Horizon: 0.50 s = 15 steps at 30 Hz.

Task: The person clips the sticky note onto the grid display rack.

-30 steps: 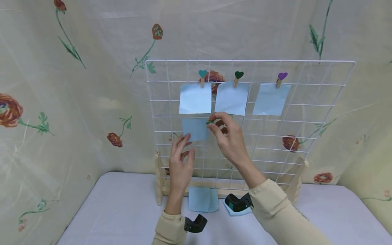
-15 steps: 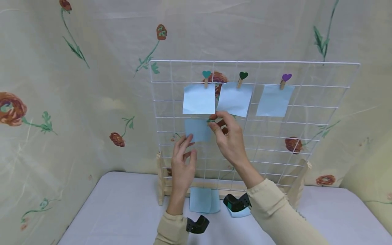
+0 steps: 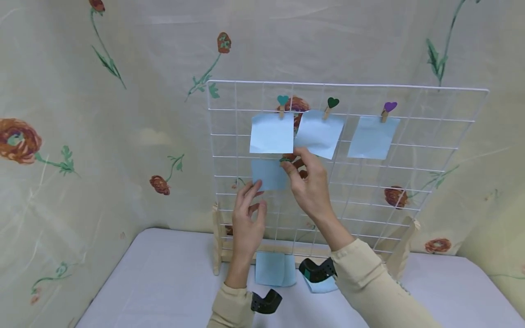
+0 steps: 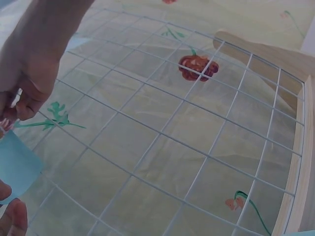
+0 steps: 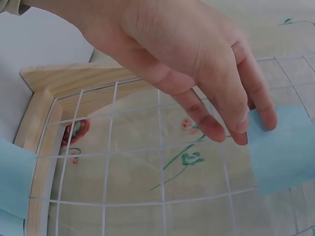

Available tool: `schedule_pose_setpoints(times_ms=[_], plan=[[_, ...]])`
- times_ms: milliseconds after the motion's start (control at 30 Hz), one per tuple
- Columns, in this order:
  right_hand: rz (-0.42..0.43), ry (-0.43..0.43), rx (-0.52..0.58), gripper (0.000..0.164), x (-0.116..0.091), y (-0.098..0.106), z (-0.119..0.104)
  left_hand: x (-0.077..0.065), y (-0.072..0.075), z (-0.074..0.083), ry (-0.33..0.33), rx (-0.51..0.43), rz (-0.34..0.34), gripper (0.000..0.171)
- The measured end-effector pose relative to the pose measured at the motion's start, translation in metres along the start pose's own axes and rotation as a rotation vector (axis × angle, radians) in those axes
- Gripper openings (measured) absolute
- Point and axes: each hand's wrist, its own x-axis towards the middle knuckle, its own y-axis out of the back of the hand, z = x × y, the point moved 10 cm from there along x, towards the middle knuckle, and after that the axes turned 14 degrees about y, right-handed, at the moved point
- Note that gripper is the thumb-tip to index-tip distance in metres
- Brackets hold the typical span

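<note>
A white wire grid [image 3: 434, 122] stands upright on a wooden base. Below the upper row hangs a light blue paper note [image 3: 268, 174] against the grid. The left hand [image 3: 247, 223] touches its lower left corner with outstretched fingertips, the thumb apart; the right wrist view shows this left hand [image 5: 197, 64] with one fingertip on the note [image 5: 285, 152]. At the note's upper right corner the right hand [image 3: 309, 187] pinches a small clothespin [image 3: 285, 159] with a green top between thumb and forefinger. In the left wrist view the fingers of the right hand [image 4: 34, 73] partly hide the clothespin.
Three blue notes hang above, under clothespins with a teal heart [image 3: 282, 99], a dark green heart [image 3: 333, 102] and a purple heart [image 3: 390, 106]. Loose blue notes [image 3: 269, 269] lie on the white table [image 3: 164, 282] by the wooden base [image 3: 216, 241]. A flower-patterned curtain [image 3: 172, 114] hangs behind.
The head view has shifted, so everything sits slightly further right. Both hands keep their places at the note, and the right hand still pinches the clothespin.
</note>
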Motion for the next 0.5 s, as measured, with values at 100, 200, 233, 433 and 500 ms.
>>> schedule_pose_setpoints(times_ms=[100, 200, 233, 433, 500], plan=[[0.011, -0.007, -0.004, 0.015, -0.0001, 0.0007, 0.0025, 0.0003, -0.0008, -0.0010, 0.006, 0.004, -0.010, 0.042], [0.016, -0.012, 0.000, 0.014, 0.0005, 0.0004, 0.0041, 0.0001, -0.0007, -0.0020, 0.014, 0.009, -0.009, 0.042], [0.017, -0.016, 0.001, 0.014, 0.0007, 0.0003, 0.0045, 0.0000, -0.0005, -0.0024, 0.017, 0.009, -0.008, 0.042], [0.023, -0.036, 0.016, 0.013, 0.0021, -0.0002, 0.0065, -0.0005, -0.0001, -0.0020, 0.025, 0.012, -0.005, 0.043], [0.024, -0.038, 0.016, 0.014, 0.0023, -0.0002, 0.0071, -0.0002, -0.0002, -0.0019, 0.027, 0.011, -0.010, 0.043]])
